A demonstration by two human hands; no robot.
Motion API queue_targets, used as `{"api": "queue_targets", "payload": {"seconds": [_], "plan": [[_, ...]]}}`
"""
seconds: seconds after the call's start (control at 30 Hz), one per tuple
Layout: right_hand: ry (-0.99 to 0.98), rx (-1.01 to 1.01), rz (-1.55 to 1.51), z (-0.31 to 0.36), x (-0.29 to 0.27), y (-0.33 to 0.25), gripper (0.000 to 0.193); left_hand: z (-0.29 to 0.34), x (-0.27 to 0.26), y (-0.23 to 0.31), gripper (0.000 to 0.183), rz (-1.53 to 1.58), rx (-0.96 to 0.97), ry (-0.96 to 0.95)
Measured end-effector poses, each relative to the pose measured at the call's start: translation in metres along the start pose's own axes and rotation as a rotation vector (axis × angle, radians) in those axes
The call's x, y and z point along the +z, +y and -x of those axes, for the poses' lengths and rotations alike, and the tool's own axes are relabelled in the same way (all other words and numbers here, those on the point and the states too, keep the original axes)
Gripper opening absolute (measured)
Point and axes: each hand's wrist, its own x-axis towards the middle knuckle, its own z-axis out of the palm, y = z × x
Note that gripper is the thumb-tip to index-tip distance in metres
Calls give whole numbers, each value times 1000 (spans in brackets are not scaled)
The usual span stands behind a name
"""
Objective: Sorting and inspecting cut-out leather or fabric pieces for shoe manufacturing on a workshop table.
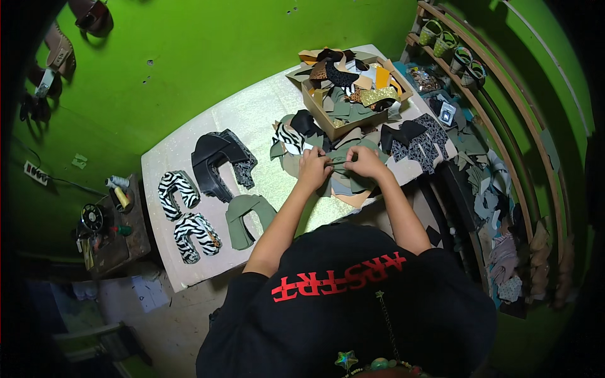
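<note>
My left hand [314, 167] and my right hand [365, 162] are close together over a loose pile of cut material pieces. Between them is an olive green cut piece [338, 157], with the fingers of both hands pinched at its edges. Around the hands lie more olive, tan and black scraps, with a zebra-striped piece [289, 138] beside my left hand. A tan piece [355, 200] sticks out at the pile's near edge. Fine detail between the fingertips is too small to make out.
A cardboard box [319, 111] heaped with scraps stands behind the pile. On the table's left are stacks of curved black pieces [211, 151], zebra-striped pieces [170, 200] and olive pieces [239, 217]. A wooden rack [498, 107] with shoes lines the right. A sewing machine handwheel [92, 217] shows left.
</note>
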Motion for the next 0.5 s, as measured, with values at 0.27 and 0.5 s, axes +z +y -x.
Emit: {"api": "queue_targets", "payload": {"seconds": [0.27, 0.5], "plan": [[-41, -106, -310, -8, -4, -31, 17, 28, -28, -37, 20, 528, -132, -36], [108, -328, -371, -23, 53, -74, 22, 83, -80, -68, 19, 856, -445, -24]]}}
